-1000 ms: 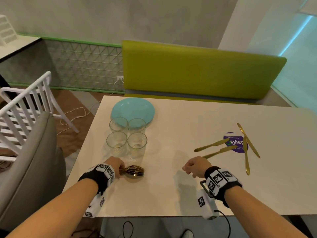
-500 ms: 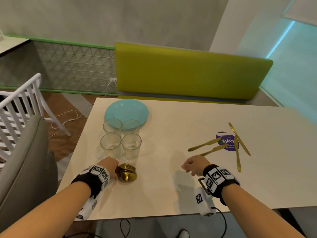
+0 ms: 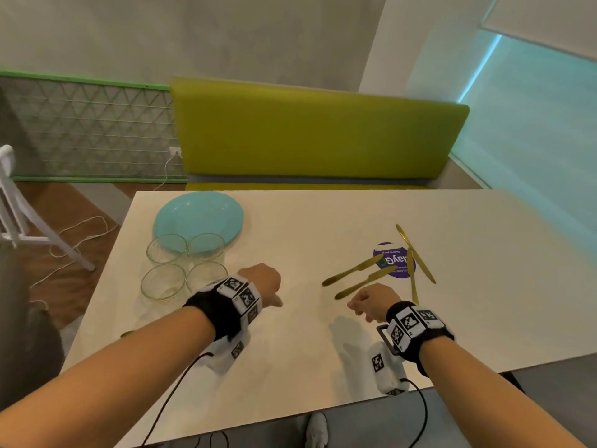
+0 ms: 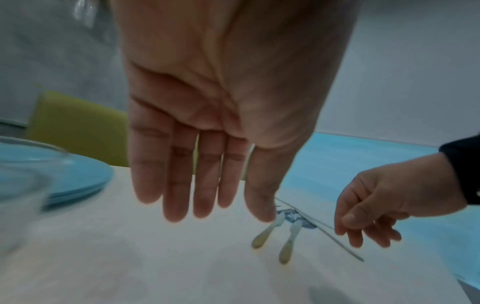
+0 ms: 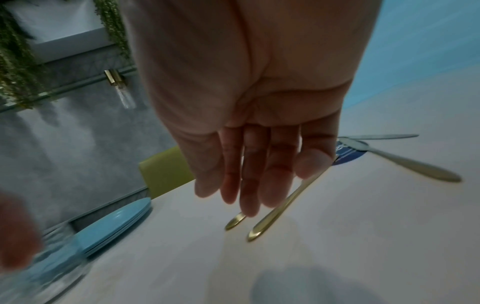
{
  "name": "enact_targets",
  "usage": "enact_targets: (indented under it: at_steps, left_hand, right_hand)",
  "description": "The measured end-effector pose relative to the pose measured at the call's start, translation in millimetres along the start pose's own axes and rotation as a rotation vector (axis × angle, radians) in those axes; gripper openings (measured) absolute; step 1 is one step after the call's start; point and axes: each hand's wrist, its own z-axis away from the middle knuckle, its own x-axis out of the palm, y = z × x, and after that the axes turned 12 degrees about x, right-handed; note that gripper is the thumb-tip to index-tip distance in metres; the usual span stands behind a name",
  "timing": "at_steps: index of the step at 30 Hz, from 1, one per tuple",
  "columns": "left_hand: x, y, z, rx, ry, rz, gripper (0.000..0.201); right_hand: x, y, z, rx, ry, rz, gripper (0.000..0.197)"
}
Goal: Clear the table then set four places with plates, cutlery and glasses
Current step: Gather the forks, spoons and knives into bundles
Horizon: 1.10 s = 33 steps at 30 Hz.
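Over the table (image 3: 290, 360), our left hand (image 3: 261, 282), spoons released, and right hand (image 3: 371, 302) reach empty, fingers relaxed, toward gold knives (image 3: 365, 276).

head: high, looking down | wrists: low, close, along fingers | shared: knives (image 3: 371, 273)

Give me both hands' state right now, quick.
Left hand: open, fingers straight, holding nothing, above the table.
Right hand: open, fingers relaxed, holding nothing, just short of the gold knives.
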Motion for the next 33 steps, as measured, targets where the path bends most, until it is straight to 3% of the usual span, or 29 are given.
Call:
enact_targets:
  at_steps: [4,8,15,21,26,33]
  left_hand:
    - [-25,35,-62,0.054,0.074,0.077,0.043]
    - [-27,59,-127,0.077,0.059,0.152,0.030]
    - [-5,95,-202,0.040,-0.013,0.221,0.040]
    - [7,101,-223,-0.060,-0.026,0.193,0.030]
    - [6,101,-227,-0.112,-0.042,0.176,0.024]
    - [10,80,-216,-0.166,0.006,0.272,0.028]
  right_hand:
    - [-24,18,-30,0.025,0.012,-0.004,0.021]
    - [-48,38,-68,0.060,0.023,-0.012,0.020]
    - [-81,67,-126,0.086,0.003,0.053,0.023]
    - [-80,65,-151,0.066,-0.037,0.096,0.020]
    - [-61,49,-154,0.080,-0.087,0.091,0.029]
    - [-28,28,-148,0.268,-0.092,-0.054,0.037]
